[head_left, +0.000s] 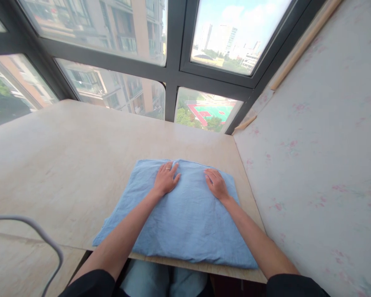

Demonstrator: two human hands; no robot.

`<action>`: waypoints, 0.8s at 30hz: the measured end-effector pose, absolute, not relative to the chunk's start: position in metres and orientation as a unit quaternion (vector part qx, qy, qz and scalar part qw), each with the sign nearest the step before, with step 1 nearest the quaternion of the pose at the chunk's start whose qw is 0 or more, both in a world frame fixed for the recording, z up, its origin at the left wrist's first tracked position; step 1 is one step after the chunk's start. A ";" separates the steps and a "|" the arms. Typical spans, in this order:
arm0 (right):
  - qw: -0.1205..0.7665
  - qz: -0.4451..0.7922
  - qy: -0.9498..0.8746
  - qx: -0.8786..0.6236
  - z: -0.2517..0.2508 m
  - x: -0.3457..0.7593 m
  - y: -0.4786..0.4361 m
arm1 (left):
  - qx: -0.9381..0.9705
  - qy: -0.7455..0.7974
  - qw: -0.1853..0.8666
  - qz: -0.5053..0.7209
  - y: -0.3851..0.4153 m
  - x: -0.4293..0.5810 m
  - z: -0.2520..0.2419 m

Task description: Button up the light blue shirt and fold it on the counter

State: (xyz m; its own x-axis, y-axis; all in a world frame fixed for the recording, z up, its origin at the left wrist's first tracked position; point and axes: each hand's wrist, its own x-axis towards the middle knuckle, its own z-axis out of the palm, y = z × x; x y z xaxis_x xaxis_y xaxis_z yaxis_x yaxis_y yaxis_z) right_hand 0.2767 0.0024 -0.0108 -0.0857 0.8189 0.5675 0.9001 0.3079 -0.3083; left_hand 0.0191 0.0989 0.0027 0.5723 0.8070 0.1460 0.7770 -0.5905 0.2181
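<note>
A folded light-blue cloth [185,218] lies flat on the pale wooden tabletop [64,165], near its front right corner. My left hand [166,178] rests palm down on the far part of the cloth, fingers stretched out and a ring on one finger. My right hand [216,184] lies flat on the cloth a little to the right, fingers also extended. Neither hand holds anything. Both forearms reach over the cloth from the near edge.
A wall with faded floral paper [321,165] runs close along the table's right side. Large dark-framed windows [173,78] stand behind the table. A grey cable [46,239] curves over the front left corner. My lap shows under the table's near edge.
</note>
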 end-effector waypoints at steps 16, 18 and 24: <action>0.385 -0.015 -0.716 -0.581 0.013 0.262 -0.061 | 0.872 0.472 0.000 0.133 0.073 0.025 0.017; 0.401 0.002 -0.703 -0.587 0.017 0.255 -0.073 | 0.866 0.479 0.002 0.139 0.062 0.025 0.022; 0.444 0.057 -0.679 -0.582 0.026 0.218 -0.101 | 0.847 0.498 0.055 0.179 0.006 0.028 0.028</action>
